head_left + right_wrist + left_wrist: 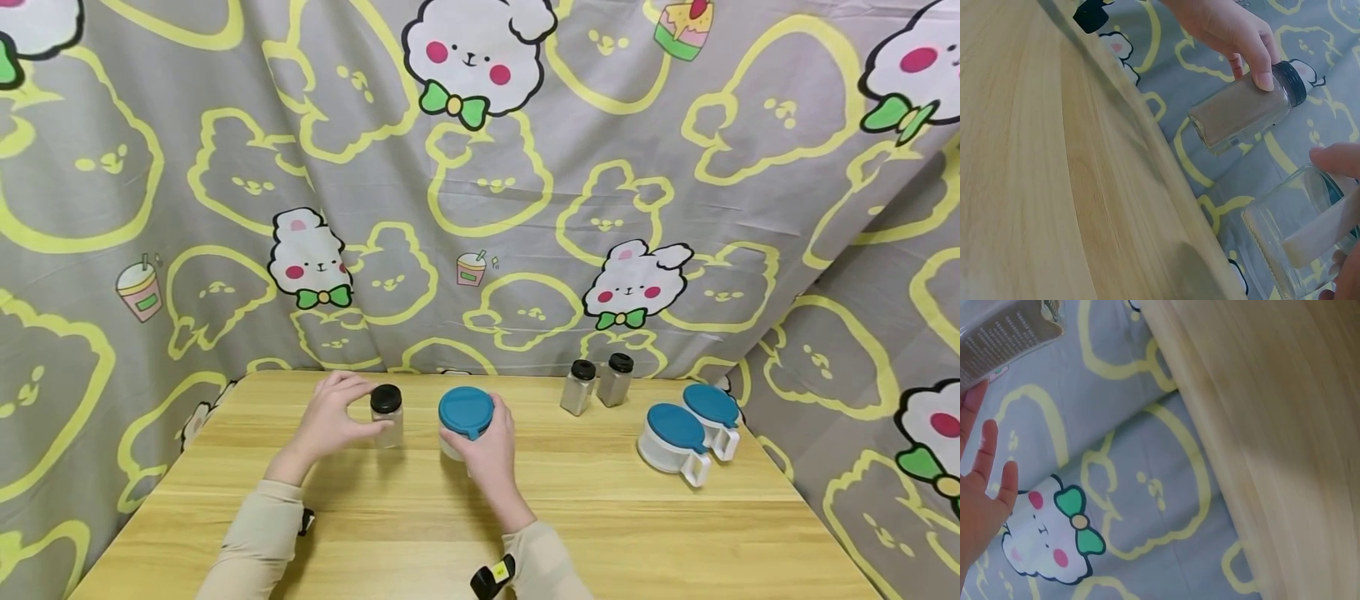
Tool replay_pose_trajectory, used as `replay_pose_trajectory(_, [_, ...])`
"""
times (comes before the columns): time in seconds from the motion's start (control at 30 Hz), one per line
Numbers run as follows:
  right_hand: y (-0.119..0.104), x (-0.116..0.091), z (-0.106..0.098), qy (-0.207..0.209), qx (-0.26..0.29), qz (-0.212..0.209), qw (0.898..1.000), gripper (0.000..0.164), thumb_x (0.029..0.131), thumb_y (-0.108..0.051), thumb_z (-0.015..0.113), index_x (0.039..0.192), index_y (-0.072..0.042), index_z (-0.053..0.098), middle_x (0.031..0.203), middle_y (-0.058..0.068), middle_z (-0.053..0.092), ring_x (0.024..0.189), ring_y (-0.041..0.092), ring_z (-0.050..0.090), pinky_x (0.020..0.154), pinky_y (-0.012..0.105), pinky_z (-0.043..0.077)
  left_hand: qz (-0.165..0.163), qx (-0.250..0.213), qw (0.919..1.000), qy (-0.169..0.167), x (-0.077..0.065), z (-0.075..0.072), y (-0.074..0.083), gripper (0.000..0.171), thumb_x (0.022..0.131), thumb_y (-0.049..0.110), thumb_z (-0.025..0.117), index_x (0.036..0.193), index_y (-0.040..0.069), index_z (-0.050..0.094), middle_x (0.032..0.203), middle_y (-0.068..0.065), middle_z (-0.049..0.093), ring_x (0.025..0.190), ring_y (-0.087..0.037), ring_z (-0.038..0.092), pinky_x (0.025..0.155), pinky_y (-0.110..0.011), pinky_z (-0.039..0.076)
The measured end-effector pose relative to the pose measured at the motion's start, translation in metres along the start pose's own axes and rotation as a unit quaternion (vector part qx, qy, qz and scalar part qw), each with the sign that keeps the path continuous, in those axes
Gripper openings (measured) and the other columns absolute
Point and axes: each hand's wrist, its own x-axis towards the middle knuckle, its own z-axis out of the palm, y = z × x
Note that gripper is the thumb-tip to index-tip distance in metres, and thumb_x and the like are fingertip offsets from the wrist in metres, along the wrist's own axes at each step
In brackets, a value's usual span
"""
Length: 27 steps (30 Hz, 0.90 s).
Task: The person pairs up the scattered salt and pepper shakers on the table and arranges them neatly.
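My left hand (337,421) pinches a spice jar (388,432) with a black lid between thumb and fingers. In the right wrist view this glass jar (1238,112) shows greyish-brown powder inside, and it appears raised off the table. The left wrist view catches its printed side (1007,340) and the spread lower fingers (985,453). To its right, my right hand (491,446) grips a seasoning jar (466,408) with a blue lid. Its clear glass body and white handle (1319,234) show in the right wrist view; the fingers partly hide it.
Two black-lidded spice jars (578,388) (616,380) stand at the back right of the wooden table (600,517). Nearer the right edge are two blue-lidded seasoning jars (663,446) (711,408) with white handles. A patterned curtain (510,208) hangs behind the table.
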Motion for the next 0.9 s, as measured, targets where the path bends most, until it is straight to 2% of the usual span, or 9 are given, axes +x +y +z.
replay_pose_trajectory(0.4, [-0.003, 0.002, 0.016, -0.003, -0.001, 0.003, 1.000, 0.094, 0.063, -0.033, 0.091, 0.140, -0.006, 0.043, 0.136, 0.017, 0.050, 0.126, 0.036, 0.048, 0.101, 0.058, 0.043, -0.013, -0.028, 0.9995, 0.004, -0.002, -0.008, -0.011, 0.057, 0.060, 0.031, 0.092, 0.108, 0.006, 0.074, 0.108, -0.009, 0.072, 0.105, -0.024, 0.052, 0.095, -0.051, 0.035])
replay_pose_trajectory(0.6, [-0.005, 0.003, 0.025, -0.007, -0.001, -0.001, 1.000, 0.095, 0.063, -0.032, 0.091, 0.140, -0.005, 0.043, 0.136, 0.018, 0.050, 0.126, 0.036, 0.048, 0.103, 0.057, 0.042, -0.030, -0.027, 0.9991, 0.007, -0.004, -0.014, -0.016, 0.057, 0.061, 0.028, 0.091, 0.108, 0.003, 0.073, 0.108, -0.012, 0.072, 0.103, -0.025, 0.050, 0.092, -0.051, 0.035])
replay_pose_trajectory(0.9, [-0.012, 0.004, 0.037, 0.000, -0.002, -0.008, 1.000, 0.095, 0.064, -0.033, 0.091, 0.140, -0.005, 0.043, 0.136, 0.018, 0.051, 0.125, 0.035, 0.049, 0.102, 0.056, 0.043, -0.064, -0.031, 0.9974, -0.007, -0.005, -0.021, -0.026, 0.058, 0.062, 0.029, 0.091, 0.111, 0.003, 0.073, 0.111, -0.013, 0.071, 0.107, -0.025, 0.049, 0.093, -0.049, 0.035])
